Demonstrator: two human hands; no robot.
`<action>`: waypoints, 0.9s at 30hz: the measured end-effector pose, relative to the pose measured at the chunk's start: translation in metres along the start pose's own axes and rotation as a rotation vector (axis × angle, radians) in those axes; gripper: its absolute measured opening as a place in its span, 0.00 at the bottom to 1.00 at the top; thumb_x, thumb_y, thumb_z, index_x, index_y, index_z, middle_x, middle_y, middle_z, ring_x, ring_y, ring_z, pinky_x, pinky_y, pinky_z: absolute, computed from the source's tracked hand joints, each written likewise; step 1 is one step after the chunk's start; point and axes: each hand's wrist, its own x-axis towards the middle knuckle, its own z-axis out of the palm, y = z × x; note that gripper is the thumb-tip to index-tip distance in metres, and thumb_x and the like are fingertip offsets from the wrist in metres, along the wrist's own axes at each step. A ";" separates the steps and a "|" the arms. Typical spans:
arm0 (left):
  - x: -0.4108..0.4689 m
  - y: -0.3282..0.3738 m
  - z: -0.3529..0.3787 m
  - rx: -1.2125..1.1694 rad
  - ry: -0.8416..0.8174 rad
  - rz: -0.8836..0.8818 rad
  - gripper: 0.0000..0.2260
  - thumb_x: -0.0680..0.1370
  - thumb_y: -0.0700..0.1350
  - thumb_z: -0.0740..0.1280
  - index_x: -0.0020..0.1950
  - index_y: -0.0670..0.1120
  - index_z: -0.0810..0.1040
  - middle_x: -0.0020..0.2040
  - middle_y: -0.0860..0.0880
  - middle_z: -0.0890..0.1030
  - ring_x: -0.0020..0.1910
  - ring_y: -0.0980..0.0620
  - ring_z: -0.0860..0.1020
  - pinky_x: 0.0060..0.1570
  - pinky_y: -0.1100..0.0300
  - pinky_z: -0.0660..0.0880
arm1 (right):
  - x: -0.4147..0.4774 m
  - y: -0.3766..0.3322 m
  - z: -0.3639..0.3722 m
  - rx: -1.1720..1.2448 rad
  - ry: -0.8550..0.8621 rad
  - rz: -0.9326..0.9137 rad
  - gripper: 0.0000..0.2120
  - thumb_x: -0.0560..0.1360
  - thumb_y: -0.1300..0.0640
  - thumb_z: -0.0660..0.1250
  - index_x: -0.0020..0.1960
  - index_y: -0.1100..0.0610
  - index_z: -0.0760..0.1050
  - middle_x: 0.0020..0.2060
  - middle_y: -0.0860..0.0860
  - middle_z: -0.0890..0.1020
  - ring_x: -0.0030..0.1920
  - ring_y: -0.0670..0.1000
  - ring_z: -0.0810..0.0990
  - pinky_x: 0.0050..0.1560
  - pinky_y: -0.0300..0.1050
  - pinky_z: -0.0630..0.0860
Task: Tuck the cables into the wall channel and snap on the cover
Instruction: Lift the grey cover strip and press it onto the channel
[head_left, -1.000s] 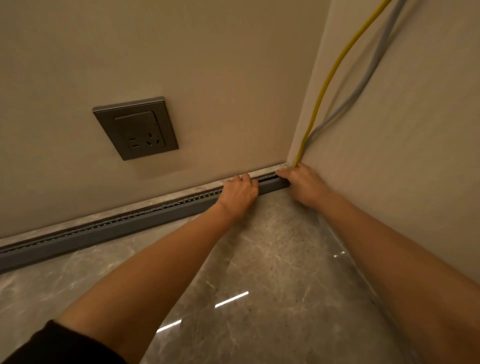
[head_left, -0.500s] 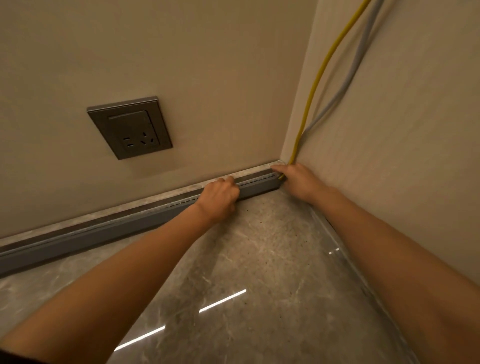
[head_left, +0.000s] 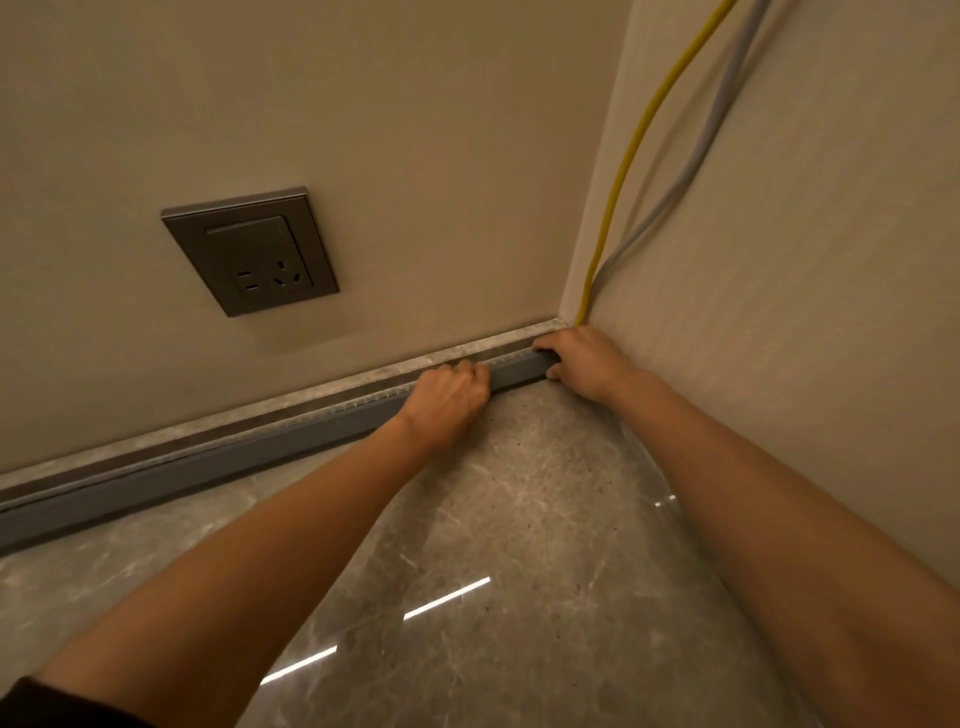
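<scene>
- Grey wall channel (head_left: 291, 447) runs along the floor below the skirting; the yellow cable (head_left: 631, 156) and grey cable (head_left: 691, 166) drop into it at the corner, so tucking looks nearly done
- Right hand (head_left: 584, 366) clasps the channel's corner end; left hand (head_left: 447, 402) curls closed over its top edge; cover looks not fully snapped
- Left hand sits further left than a second ago
</scene>
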 end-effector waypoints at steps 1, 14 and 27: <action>-0.001 0.000 0.002 0.005 -0.006 0.011 0.14 0.80 0.35 0.55 0.66 0.35 0.66 0.62 0.37 0.74 0.59 0.38 0.76 0.52 0.49 0.76 | 0.001 -0.002 0.001 -0.066 0.007 -0.017 0.15 0.75 0.60 0.66 0.62 0.58 0.75 0.62 0.57 0.79 0.63 0.58 0.74 0.60 0.48 0.71; 0.011 -0.002 -0.015 -0.188 -0.072 -0.140 0.12 0.80 0.38 0.60 0.62 0.35 0.72 0.62 0.37 0.73 0.60 0.39 0.74 0.56 0.48 0.73 | 0.003 -0.005 -0.001 -0.298 0.026 -0.110 0.12 0.78 0.60 0.61 0.61 0.62 0.71 0.62 0.59 0.77 0.62 0.58 0.75 0.61 0.49 0.70; 0.010 -0.003 -0.020 -0.280 -0.109 -0.131 0.16 0.76 0.42 0.68 0.61 0.36 0.72 0.62 0.38 0.74 0.61 0.39 0.74 0.57 0.49 0.73 | 0.005 0.005 0.000 -0.141 -0.086 -0.115 0.21 0.76 0.57 0.66 0.68 0.58 0.70 0.65 0.57 0.74 0.65 0.58 0.68 0.65 0.49 0.66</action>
